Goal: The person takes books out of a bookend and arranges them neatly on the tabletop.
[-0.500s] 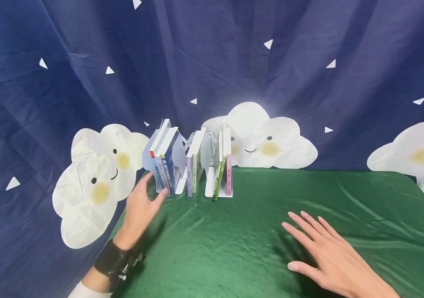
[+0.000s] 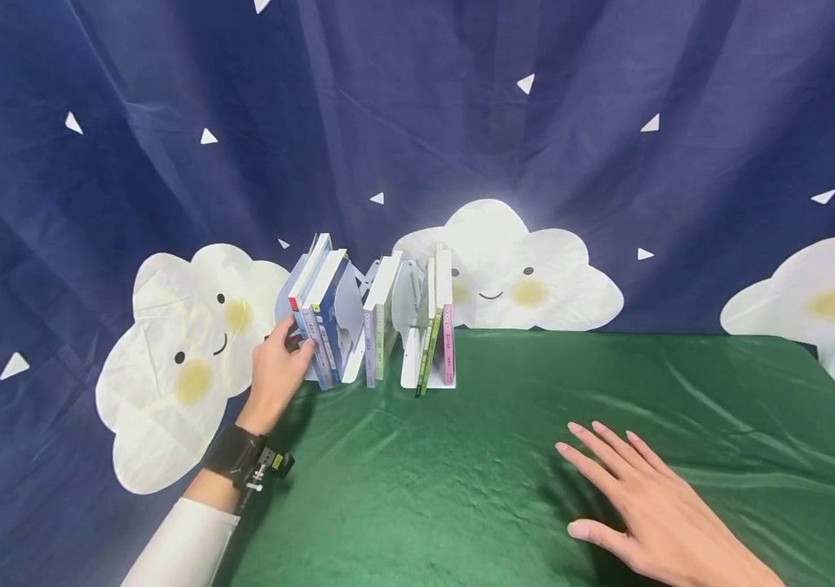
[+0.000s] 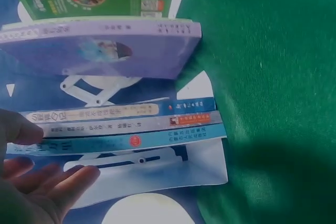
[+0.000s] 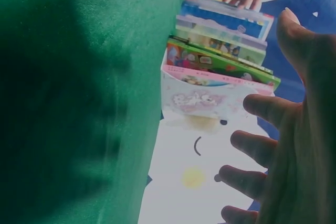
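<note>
My left hand is at the leftmost group of upright books, its thumb at the spines and its fingers by their left side. The left wrist view shows the thumb against the light blue book, the other fingers spread loosely over the white bookend; whether they touch it is unclear. Two more books stand beside it in that group. My right hand hovers over the green cloth at the right, fingers extended, holding nothing; the right wrist view shows its spread fingers too.
A purple book and a light green one stand in the middle section. Green books and a pink book stand in the right section. Behind the green cloth hangs a blue curtain with white clouds.
My left hand has moved up and closer to the leftmost books, its thumb now higher along their spines. The right hand has stayed nearly still. The head view has shifted slightly.
</note>
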Tool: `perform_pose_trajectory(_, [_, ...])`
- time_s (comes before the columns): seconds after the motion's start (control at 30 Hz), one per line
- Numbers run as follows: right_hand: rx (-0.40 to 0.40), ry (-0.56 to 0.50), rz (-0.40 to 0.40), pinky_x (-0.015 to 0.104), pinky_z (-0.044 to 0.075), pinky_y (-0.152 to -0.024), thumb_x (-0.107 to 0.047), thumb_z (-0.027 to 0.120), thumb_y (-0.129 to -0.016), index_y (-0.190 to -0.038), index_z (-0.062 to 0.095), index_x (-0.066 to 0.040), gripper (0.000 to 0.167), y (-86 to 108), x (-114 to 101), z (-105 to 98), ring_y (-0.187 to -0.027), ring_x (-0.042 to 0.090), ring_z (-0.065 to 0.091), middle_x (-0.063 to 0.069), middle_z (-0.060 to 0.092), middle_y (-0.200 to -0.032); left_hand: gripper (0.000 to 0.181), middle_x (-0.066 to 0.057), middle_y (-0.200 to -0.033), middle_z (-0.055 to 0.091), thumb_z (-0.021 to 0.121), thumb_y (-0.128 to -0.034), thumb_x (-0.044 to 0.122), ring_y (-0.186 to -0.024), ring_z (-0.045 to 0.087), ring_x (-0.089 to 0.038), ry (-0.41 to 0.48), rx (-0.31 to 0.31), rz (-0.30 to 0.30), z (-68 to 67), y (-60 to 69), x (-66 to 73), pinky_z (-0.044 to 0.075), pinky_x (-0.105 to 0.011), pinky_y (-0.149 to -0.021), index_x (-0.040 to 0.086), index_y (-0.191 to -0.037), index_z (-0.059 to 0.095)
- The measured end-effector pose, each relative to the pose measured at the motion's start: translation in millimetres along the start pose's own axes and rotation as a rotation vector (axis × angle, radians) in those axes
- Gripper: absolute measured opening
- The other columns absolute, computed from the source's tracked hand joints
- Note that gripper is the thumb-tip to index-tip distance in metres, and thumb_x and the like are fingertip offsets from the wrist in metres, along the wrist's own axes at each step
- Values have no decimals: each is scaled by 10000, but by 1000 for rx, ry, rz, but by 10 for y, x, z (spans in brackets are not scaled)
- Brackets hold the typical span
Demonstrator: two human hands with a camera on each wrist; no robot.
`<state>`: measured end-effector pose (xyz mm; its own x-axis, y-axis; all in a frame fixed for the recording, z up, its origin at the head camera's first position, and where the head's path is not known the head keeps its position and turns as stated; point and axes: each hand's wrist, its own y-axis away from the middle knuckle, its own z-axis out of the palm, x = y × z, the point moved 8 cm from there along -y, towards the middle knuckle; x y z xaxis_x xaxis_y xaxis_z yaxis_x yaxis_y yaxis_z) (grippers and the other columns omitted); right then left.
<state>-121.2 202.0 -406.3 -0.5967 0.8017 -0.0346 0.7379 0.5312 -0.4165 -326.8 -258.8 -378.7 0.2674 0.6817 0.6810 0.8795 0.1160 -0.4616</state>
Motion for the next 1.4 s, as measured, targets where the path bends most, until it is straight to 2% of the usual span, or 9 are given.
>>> perform_pose_trajectory(0.17, [-2,0,7,211,-38,-1325,-609,743,-866,-1559,477,-253,823,16,-2,4,-1625,50,106,40,474,-1622,311,-271,-1129,759,655,-921,79,-939,770,-414,-68,46,34,-8,-40,12,636,-545,-819,-6,-1220,659])
perform_pose_trajectory(0.3, [-4,2,11,212,-36,-1325,-607,743,-868,-1558,479,-252,820,25,3,7,-1624,43,99,38,477,-1621,281,-267,-1025,765,650,-929,90,-808,722,-376,-119,29,-5,40,-84,-75,570,-476,-668,-23,-1186,638])
perform_pose_trajectory(0.43, [-11,-1,18,201,-39,-1322,-607,740,-870,-1563,471,-263,819,35,2,23,-1622,31,92,32,474,-1623,273,-288,-1026,749,633,-944,95,-799,692,-367,-138,7,-50,100,-111,-176,535,-445,-643,-53,-1173,630])
perform_pose_trajectory(0.53, [-15,-3,24,195,-42,-1319,-608,740,-870,-1566,467,-268,821,46,-2,37,-1621,18,79,29,476,-1621,230,-293,-971,754,636,-938,89,-761,705,-390,-133,49,-34,99,-100,-190,532,-459,-598,-62,-1111,651])
perform_pose_trajectory(0.67, [-11,-6,27,191,-45,-1318,-604,745,-867,-1563,472,-262,822,65,-5,47,-1619,0,46,41,490,-1609,197,-311,-914,753,664,-931,94,-746,726,-465,-132,115,4,72,-58,-169,545,-563,-597,-78,-1026,672])
perform_pose_trajectory(0.87, [-10,-8,32,192,-36,-1319,-608,745,-864,-1562,472,-265,824,77,-9,53,-1618,13,84,29,488,-1612,198,-307,-813,730,699,-929,102,-723,700,-480,-128,182,-12,-29,90,-166,535,-591,-655,-80,-1008,690])
perform_pose_trajectory(1.03, [-17,-15,39,184,-30,-1316,-605,747,-865,-1562,471,-271,821,83,-6,61,-1615,3,89,19,486,-1615,175,-240,-672,679,713,-911,77,-571,591,-305,-123,221,-30,-187,262,-154,452,-401,-540,-68,-1008,707])
perform_pose_trajectory(1.17, [-19,-16,42,180,-28,-1315,-602,750,-864,-1558,478,-266,817,98,-2,64,-1613,-6,84,5,476,-1622,195,-226,-688,702,715,-909,74,-550,510,-175,-128,217,-41,-311,393,-126,393,-290,-501,-67,-1042,724])
perform_pose_trajectory(1.4, [-34,-21,56,164,-35,-1308,-594,749,-871,-1566,464,-279,814,104,15,62,-1607,-37,55,1,473,-1625,254,-258,-855,775,753,-908,91,-579,557,-43,-146,228,-40,-546,621,-16,405,-117,-499,-71,-1103,737])
